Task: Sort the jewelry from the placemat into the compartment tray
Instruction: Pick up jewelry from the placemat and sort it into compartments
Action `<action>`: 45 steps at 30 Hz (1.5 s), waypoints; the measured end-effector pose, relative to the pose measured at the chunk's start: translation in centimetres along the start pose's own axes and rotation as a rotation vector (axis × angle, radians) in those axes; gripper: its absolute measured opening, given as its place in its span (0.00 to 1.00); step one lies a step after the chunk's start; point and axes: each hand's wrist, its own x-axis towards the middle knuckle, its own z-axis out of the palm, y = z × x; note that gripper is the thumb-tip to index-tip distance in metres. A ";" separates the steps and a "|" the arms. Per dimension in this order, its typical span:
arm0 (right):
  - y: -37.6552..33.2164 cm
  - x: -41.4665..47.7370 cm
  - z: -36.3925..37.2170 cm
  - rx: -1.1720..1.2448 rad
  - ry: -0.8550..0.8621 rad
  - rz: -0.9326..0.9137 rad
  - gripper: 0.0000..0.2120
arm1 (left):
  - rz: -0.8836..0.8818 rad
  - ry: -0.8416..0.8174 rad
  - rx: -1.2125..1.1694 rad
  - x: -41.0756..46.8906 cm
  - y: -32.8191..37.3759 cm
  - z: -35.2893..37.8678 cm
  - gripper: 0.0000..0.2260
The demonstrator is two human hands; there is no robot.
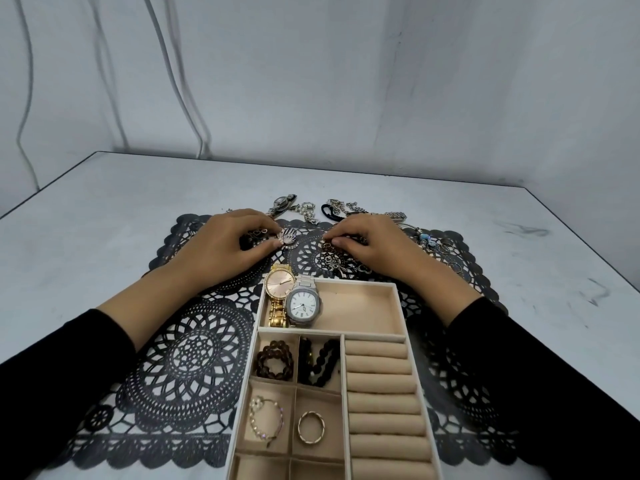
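Note:
A beige compartment tray (398, 306) sits on a black lace placemat (187, 358). Its top compartment holds a gold watch (280, 282) and a silver watch (304, 303). Smaller compartments hold a brown bead bracelet (274, 359), black beads (320, 362), a pearl bracelet (265, 420) and a gold ring (311, 427). My left hand (228, 245) pinches a silver hand-shaped pendant (290, 238) at the mat's far side. My right hand (370, 245) pinches a small piece of jewelry (327, 242) over a tangle of chains (341, 263).
More jewelry lies along the mat's far edge: a watch (282, 202), chain bracelets (308, 211), a black hair tie (329, 213), a beaded bangle (420, 235) and several thin rings (448, 251). Ring rolls (381, 386) fill the tray's right side. Grey table, wall behind.

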 end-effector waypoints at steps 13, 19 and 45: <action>-0.8 0.5 0.5 0.046 0.002 -0.023 0.10 | 0.031 -0.031 -0.036 -0.1 0.1 0.0 0.10; -1.8 1.7 1.2 0.061 -0.080 -0.080 0.11 | 0.071 -0.051 0.008 -0.1 0.3 0.0 0.12; -2.2 2.8 1.6 0.036 -0.106 -0.095 0.02 | 0.079 -0.140 0.014 -0.3 1.1 -0.4 0.19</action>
